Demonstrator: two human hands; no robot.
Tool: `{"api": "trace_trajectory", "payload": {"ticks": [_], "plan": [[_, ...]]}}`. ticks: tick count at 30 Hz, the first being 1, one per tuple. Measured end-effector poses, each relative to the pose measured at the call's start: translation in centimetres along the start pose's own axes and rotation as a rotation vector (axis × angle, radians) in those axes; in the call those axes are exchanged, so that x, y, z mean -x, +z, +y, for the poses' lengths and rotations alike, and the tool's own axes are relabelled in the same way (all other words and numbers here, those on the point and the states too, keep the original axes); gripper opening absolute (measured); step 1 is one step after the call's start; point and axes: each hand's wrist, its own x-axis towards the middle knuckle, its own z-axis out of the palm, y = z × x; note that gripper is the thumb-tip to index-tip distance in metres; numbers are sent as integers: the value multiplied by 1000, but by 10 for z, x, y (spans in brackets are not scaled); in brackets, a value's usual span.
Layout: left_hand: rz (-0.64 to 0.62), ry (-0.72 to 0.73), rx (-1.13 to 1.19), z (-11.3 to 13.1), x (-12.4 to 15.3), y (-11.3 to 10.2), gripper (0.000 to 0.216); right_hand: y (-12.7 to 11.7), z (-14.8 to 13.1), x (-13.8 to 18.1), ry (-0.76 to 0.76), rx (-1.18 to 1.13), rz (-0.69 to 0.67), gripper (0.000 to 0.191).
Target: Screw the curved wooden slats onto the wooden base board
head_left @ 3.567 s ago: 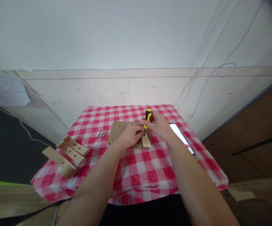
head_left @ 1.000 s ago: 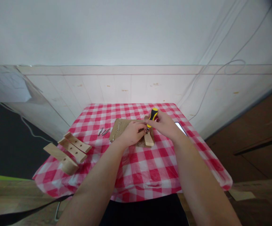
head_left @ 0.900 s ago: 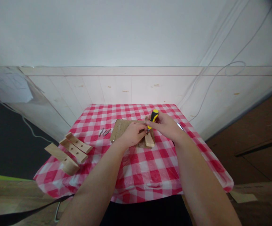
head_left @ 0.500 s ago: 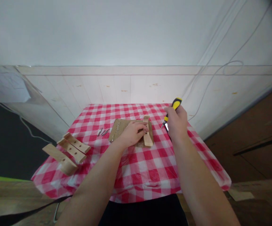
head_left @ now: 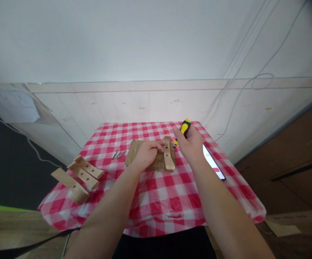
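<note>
The tablecloth (head_left: 156, 201) bears a red-and-white check, with pink squares between the two. The screwdriver (head_left: 185, 127) has a handle of bright yellow and black. The wooden strip (head_left: 169, 162) is pale tan with dark round holes; the board (head_left: 134, 148) beneath it is a duller brown, speckled with dark dots. The wooden parts (head_left: 76, 190) at left share the pale tan (their holes likewise read dark). The phone (head_left: 212, 160) shows a white screen with a red patch.

Yellow-black screwdriver (head_left: 185, 128) is held tilted in right hand (head_left: 191, 144); left hand (head_left: 146, 153) is placed over brown board (head_left: 133, 148), beside holed wooden piece (head_left: 169, 162).
</note>
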Motion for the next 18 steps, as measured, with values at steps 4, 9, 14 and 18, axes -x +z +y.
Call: {"api": "trace_trajectory", "payload": {"ticks": [4, 9, 14, 18], "plan": [[67, -129, 225, 2, 1, 0, 32, 1, 0, 1, -4, 50, -26, 35], [104, -29, 559, 5, 1, 1, 22, 9, 9, -1, 0, -130, -152, 35], [94, 85, 667, 10, 4, -3, 19, 13, 12, -3, 240, -620, -267, 39], [379, 93, 519, 8, 2, -10, 20, 13, 13, -4, 295, -779, -239, 37]]}}
